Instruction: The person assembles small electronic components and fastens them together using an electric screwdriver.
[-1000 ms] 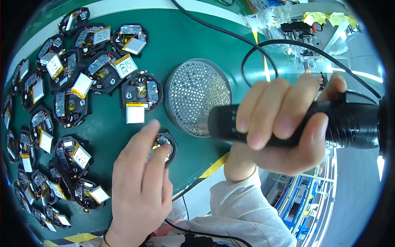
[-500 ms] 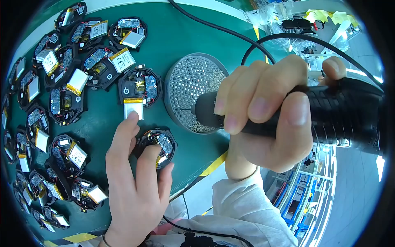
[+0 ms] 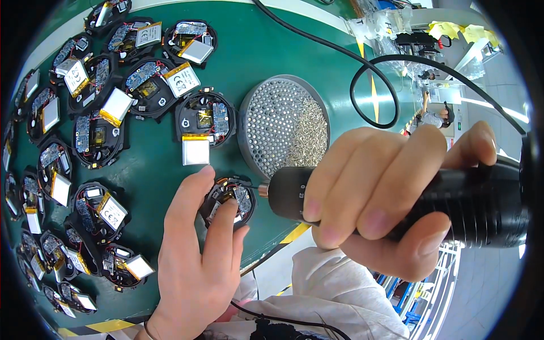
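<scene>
My right hand [image 3: 374, 187] is wrapped round a black electric screwdriver [image 3: 481, 209] lying nearly level. The driver's tip points left, at the upper right part of a small round black housing [image 3: 243, 198] with a blue circuit board. Whether the bit touches a screw there cannot be made out. With its fingers round and on that housing, my left hand [image 3: 198, 255] steadies it on the bench. My left index fingertip lies just below the silver battery [image 3: 196, 152] of another open housing [image 3: 190, 116].
A round grey perforated tray [image 3: 245, 144], with small screws heaped on its right side, stands behind the driver's tip. Several open housings with batteries [image 3: 112, 211] cover the left of the green bench [image 3: 153, 187]. A black cable [image 3: 317, 39] loops across the back.
My right hand has brought the screwdriver from over the screw tray down and toward me, to the small housing. My left hand stays on that housing; the whole view has shifted slightly.
</scene>
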{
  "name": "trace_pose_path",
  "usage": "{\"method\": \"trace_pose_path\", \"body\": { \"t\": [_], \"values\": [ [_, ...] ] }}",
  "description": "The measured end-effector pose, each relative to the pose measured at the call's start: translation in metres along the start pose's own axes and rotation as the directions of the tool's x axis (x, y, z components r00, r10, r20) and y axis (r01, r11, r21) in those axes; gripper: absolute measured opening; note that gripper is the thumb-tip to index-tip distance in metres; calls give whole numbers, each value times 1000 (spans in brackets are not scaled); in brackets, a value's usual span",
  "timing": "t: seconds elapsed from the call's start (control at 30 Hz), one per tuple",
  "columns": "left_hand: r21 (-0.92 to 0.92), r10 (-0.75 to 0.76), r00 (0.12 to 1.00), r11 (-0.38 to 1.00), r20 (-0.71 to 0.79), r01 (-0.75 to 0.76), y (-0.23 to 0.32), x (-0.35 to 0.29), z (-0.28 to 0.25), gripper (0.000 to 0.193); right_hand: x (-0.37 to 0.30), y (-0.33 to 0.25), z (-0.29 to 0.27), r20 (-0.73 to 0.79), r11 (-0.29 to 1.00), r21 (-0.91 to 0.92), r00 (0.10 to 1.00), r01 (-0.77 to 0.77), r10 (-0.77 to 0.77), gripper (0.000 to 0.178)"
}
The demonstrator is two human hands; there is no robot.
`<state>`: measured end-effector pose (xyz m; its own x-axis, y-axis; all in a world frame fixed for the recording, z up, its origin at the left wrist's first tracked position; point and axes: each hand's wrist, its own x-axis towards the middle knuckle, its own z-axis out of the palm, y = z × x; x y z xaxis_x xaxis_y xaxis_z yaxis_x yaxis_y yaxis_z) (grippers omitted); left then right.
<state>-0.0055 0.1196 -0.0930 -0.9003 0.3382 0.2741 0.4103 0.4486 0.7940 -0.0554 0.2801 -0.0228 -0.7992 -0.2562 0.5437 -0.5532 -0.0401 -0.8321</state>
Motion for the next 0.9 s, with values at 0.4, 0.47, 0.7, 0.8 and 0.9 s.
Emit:
{"method": "trace_pose_path", "body": {
  "t": [0.4, 0.47, 0.7, 0.8, 0.9],
  "values": [
    [-28, -65, 998, 998, 5, 65, 7, 3, -2, 30, 8, 0, -9, 80, 998, 56, 997, -1, -4, 51],
    [-40, -65, 998, 997, 14, 66, 7, 3, -1, 31, 8, 2, -10, 92, 997, 83, 996, 7, -15, 51],
    [-30, -78, 997, 997, 0, 78, 7, 1, -2, 31, 3, 8, -11, 67, 993, 108, 996, 46, -53, 49],
    [-31, -54, 999, 998, -5, 54, 9, 4, 0, 33, 2, 6, -15, 57, 993, 97, 996, 62, -68, 48],
    [-18, -48, 999, 999, 6, 49, 6, 3, 0, 31, -1, 10, -14, 48, 991, 112, 996, 75, -81, 48]
  ]
}}
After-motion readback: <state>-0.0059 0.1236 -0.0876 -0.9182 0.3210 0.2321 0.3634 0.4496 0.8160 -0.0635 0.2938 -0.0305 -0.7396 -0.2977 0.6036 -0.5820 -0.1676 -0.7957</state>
